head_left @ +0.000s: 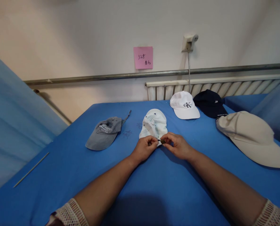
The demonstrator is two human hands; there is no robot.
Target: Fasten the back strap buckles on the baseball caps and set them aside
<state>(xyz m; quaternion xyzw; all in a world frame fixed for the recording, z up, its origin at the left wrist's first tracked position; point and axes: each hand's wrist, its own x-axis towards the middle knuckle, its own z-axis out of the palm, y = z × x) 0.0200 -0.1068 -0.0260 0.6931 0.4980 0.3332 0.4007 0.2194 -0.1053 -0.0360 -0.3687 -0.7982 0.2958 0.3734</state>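
A pale mint baseball cap lies in the middle of the blue-covered table, its back strap end turned towards me. My left hand pinches the left part of the strap between thumb and fingers. From the other side my right hand pinches the strap near a small dark buckle or patch. Both sets of fingertips almost meet at the cap's near edge. Whether the strap is fastened there is too small to tell.
A grey cap with its strap sticking out lies to the left, beyond a thin stick. On the right are a white cap, a dark navy cap and a large beige cap. A radiator stands behind.
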